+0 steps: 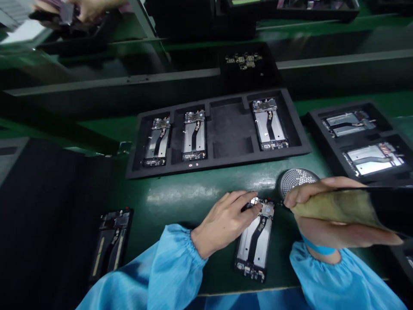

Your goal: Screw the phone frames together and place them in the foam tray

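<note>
Phone mid-frame (254,243) lies lengthwise on the green worktop (180,215), near its front edge, top end pointing away from the person, a dark flex cable running down its silver plates. L hand (226,221), fingers pressed together and curled, sits over that top end (a dark bit under the fingertips is too shaded to name). R hand (325,211) is closed round a screwdriver (332,206) w/ a tan-wrapped grip and black body, thumb on top, tip just beside the frame's top right corner; whether it touches, cannot tell. Blue sleeves (174,271) w/ elastic cuffs cover both forearms, a blue band (318,245) at the R wrist. Round perforated metal dish (298,181) sits just behind R hand. Further back, black foam tray (219,170) holds three more frames (270,125), two side by side on the left, one on the right; second black tray (322,125) at right holds two frames (374,159) lying crosswise. Left of L hand, another frame (111,243) lies on a black surface. Beyond a grey rail (338,60), small circuit boards (243,60) sit in a black tray (248,73). Top left, a co-worker's hand (77,8) holds a dark item, blurred.
</note>
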Tool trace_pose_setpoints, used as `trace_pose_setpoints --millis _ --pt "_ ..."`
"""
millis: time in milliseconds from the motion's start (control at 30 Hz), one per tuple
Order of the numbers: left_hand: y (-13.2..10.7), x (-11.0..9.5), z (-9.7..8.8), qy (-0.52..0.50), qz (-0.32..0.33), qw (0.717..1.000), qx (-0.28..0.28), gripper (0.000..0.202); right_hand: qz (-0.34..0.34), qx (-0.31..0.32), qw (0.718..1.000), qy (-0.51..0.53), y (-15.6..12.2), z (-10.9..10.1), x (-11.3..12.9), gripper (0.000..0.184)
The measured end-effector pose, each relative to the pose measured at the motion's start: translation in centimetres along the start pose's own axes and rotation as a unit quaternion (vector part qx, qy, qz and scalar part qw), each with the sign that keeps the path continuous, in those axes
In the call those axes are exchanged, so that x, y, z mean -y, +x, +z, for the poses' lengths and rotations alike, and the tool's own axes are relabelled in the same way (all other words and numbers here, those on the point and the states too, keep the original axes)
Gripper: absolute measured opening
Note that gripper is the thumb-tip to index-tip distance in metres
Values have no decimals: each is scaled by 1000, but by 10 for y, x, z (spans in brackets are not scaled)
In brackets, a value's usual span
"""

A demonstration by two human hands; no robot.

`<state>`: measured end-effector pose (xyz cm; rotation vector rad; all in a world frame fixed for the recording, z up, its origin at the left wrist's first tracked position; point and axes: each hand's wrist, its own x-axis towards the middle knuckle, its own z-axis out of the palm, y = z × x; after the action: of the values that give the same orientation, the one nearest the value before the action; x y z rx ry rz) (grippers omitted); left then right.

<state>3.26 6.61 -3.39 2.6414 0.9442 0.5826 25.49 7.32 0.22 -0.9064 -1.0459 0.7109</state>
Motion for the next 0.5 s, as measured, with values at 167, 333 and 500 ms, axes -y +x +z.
trace_pose_setpoints --millis 167,333,500 --pt "0 -1 0 -9 1 1000 12 26 -5 32 999 4 -1 9 -9 77" --pt "1 0 0 -13 1 1000 8 25 8 35 999 25 1 11 -9 80" --pt "1 0 -1 -15 -1 1000 9 25 -13 62 997 35 0 12 -13 74"
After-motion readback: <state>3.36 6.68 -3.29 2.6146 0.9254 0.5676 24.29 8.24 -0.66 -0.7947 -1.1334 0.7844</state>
